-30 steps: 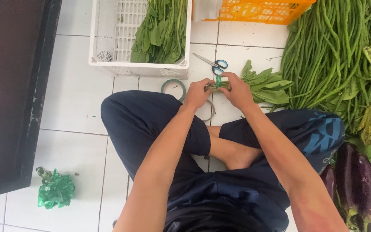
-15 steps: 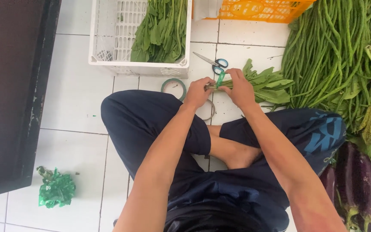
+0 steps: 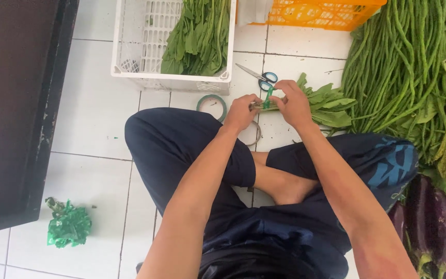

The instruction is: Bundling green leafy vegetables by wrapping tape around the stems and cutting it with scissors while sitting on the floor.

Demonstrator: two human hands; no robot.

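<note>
Head view: both hands meet over the floor tiles, the left hand (image 3: pixel 241 111) and right hand (image 3: pixel 292 103) pinching the stems of a leafy green bundle (image 3: pixel 326 103) with a strip of green tape (image 3: pixel 268 98) between them. Its leaves fan toward three o'clock. At twelve lie blue-handled scissors (image 3: pixel 261 77); at nine, a tape roll (image 3: pixel 211 105). Beyond sits a white crate (image 3: pixel 140 51), an orange crate (image 3: pixel 311 13) cut off. The fingertips are hard to see, perhaps wrapping.
</note>
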